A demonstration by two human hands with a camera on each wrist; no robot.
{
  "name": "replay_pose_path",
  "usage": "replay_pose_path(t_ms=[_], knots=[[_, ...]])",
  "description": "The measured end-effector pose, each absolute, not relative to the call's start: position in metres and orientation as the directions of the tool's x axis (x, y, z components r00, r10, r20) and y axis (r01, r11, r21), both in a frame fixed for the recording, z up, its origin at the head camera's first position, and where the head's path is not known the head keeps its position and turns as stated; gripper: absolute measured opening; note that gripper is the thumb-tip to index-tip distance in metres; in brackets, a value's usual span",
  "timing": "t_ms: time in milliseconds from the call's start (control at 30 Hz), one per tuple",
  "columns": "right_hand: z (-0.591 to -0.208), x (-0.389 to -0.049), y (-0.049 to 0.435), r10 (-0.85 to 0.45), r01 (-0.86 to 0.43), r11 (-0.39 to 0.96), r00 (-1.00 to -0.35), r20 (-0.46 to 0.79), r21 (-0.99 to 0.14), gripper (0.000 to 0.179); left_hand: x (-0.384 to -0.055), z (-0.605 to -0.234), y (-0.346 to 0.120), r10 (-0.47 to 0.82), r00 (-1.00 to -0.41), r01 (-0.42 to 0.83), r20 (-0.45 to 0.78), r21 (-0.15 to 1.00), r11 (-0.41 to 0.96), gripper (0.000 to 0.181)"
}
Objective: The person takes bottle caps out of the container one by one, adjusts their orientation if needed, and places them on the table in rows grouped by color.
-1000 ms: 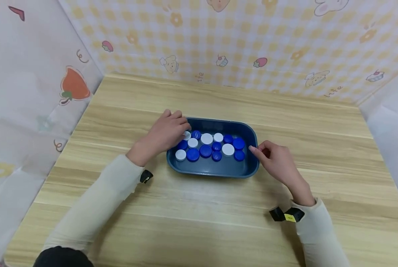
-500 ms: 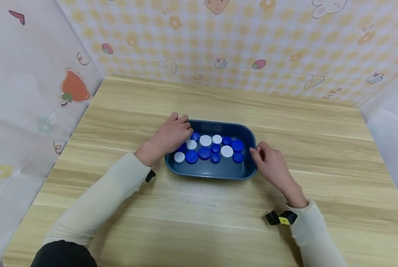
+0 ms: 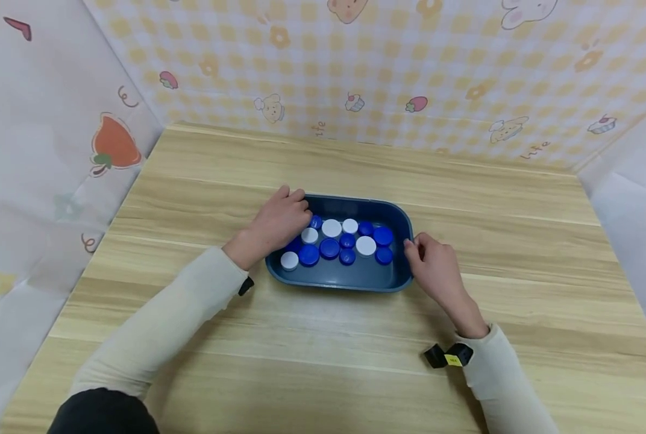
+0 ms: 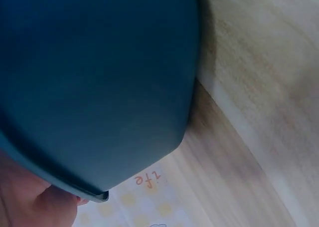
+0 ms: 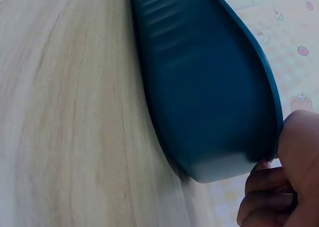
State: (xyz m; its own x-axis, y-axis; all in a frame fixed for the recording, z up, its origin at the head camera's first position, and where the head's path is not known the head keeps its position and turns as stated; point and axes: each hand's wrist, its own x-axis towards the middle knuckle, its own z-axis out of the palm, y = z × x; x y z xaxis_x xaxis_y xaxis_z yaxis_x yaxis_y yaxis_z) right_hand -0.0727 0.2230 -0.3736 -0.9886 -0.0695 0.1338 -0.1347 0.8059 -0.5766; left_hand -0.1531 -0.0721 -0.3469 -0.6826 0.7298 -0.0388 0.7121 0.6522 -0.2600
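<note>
Fingers (image 5: 269, 201) gripping tray (image 3: 344, 277), caps (image 3: 329, 248) partly hidden, checkered backdrop (image 3: 377, 66) behind

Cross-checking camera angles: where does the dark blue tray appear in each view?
Head: tray near centre, between left hand and right hand.
Left wrist: tray at upper left, cut off by the frame.
Right wrist: tray at upper middle, cut off at top.
Shared landmark: yellow-checked backdrop.

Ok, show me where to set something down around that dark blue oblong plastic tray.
Bare wood-grain tabletop: on the near side of the tray, between the cream sleeves, and behind it, below the yellow checked backdrop. Inside, its near strip is free. Round blue and white caps crowd its middle and far side; left hand and right hand grip the ends.
</note>
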Motion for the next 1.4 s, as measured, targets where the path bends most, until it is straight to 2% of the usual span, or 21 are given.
replay_pose_path(t_ms=[200, 400, 600, 700, 900, 1167, 1400], knots=[[-0.373, -0.074, 0.221, -0.047, -0.103, 0.806, -0.993, 0.11, -0.582, 0.033, -0.155, -0.349, -0.072, 0.723, -0.689, 0.713, -0.053, -0.231, 0.662, 0.009], [-0.373, -0.074, 0.221, -0.039, -0.095, 0.798, -0.993, 0.108, -0.595, 0.032, -0.156, -0.341, -0.074, 0.729, -0.683, 0.727, -0.035, -0.134, 0.674, 0.01], [-0.373, -0.074, 0.22, -0.044, -0.112, 0.805, -0.991, 0.13, -0.583, 0.033, -0.147, -0.32, -0.079, 0.693, -0.721, 0.693, -0.011, -0.015, 0.721, 0.016], [-0.373, -0.075, 0.22, -0.042, -0.11, 0.805, -0.991, 0.129, -0.582, 0.034, -0.139, -0.313, -0.088, 0.689, -0.725, 0.689, 0.024, 0.024, 0.724, 0.022], [-0.373, -0.078, 0.22, -0.025, -0.084, 0.806, -0.994, 0.107, -0.586, 0.035, -0.121, -0.309, -0.107, 0.71, -0.694, 0.72, 0.118, 0.086, 0.689, 0.03], [-0.373, -0.082, 0.221, -0.012, -0.084, 0.805, -0.992, 0.125, -0.587, 0.034, -0.094, -0.301, -0.119, 0.686, -0.688, 0.725, 0.239, 0.183, 0.664, 0.033], [-0.373, -0.085, 0.222, -0.021, -0.095, 0.806, -0.991, 0.131, -0.584, 0.034, -0.07, -0.305, -0.132, 0.672, -0.648, 0.76, 0.358, 0.264, 0.593, 0.034]])
